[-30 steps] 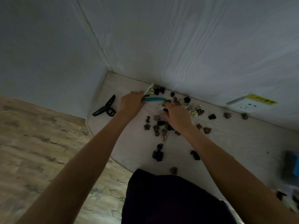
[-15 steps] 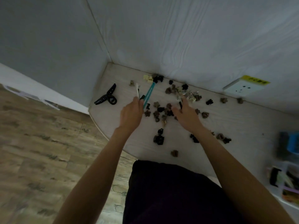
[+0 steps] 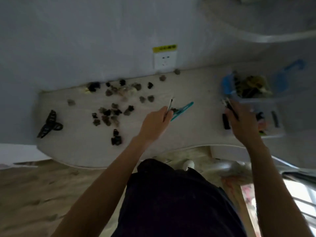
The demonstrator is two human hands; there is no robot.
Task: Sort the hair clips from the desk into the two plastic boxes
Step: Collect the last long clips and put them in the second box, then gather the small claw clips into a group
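The left hand (image 3: 154, 124), at the frame centre, pinches a teal flat clip (image 3: 182, 111) and a thin pale one. The right hand (image 3: 242, 123), at the right, grips dark flat clips beside the near clear box (image 3: 273, 134). The far box (image 3: 227, 86) with blue trim holds claw clips. I think each hand should reach fully over the near box before releasing. Many small clips (image 3: 109, 115) remain at the left

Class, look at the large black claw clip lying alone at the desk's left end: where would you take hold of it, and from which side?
Pinch the large black claw clip at its two looped handles, on its right end, coming from above and the right. The loops stick out clear of the toothed jaws, which fan leftward, and bare desk surrounds it. Probably a one-hand pinch.
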